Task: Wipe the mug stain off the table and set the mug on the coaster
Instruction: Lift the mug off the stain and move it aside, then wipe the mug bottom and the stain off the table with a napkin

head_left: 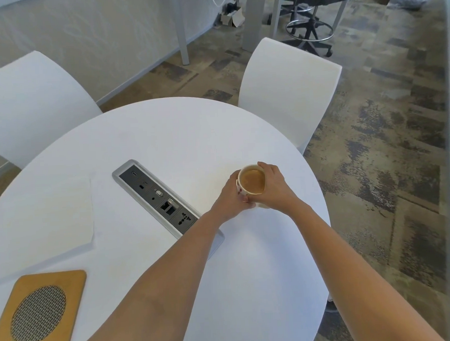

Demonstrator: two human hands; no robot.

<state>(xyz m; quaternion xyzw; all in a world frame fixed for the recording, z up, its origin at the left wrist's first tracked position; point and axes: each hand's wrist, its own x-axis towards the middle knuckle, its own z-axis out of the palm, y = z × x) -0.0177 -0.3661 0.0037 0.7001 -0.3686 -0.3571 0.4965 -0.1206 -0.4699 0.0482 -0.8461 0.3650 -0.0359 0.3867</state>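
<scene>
Toward the right edge of the round white tabletop (164, 137) stands the cream ceramic mug (250, 180), nearly brimful of milky brown coffee. Stiff, smooth and breakable, it will likely feel heavy and slosh, so a level hold low on both walls suits. The left hand (233, 196) and right hand (274, 183) each have their grip closed around its sides, arms outstretched. The square wooden coaster with a mesh centre (41, 314) lies well apart, near left.

office: table port panel (157, 197), stool (308, 22)
</scene>
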